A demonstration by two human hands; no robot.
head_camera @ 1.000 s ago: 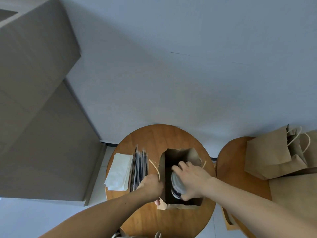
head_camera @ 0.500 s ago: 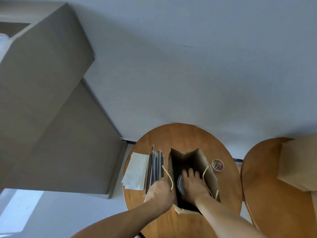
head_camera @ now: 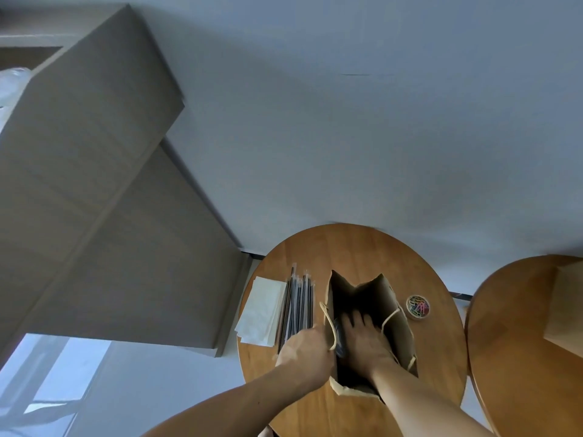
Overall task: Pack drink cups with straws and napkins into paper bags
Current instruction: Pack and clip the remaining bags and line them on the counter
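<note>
**Position.** The paper bag (head_camera: pixel 388 298) stands open-mouthed on the round table (head_camera: pixel 347 247). Our left hand (head_camera: pixel 304 353) grips the bag's left rim by the cord handle, fingers curled over the paper, which holds the mouth spread. Our right hand (head_camera: pixel 362 339) is down inside the bag, back of the hand uppermost. A dark curved sliver beside it, against the left wall, we take to be the cup (head_camera: pixel 340 343).

**Handling (judgement).**
- The bag is thin and soft. Its walls crumple, so it needs a hold at the rim or the handle.
- The cup is probably light-walled and may spill if tipped. We would take it from above around the lid edge and set it down upright.
- The straws (head_camera: pixel 298 305) are slim and light, and the napkins (head_camera: pixel 262 310) are limp. Both lie just left of the bag and suit a pinch.

**Not resolved.**
- We cannot tell whether the right fingers wrap the cup or merely rest on it.
- The cup body, its fill and the bag floor are lost in shadow.
- The near straw ends sit behind the left hand.
- A tub of paper clips (head_camera: pixel 417 306) sits to the right of the bag.
- The frame edge cuts off a brown shape (head_camera: pixel 564 307) on the second table (head_camera: pixel 520 357).
</note>
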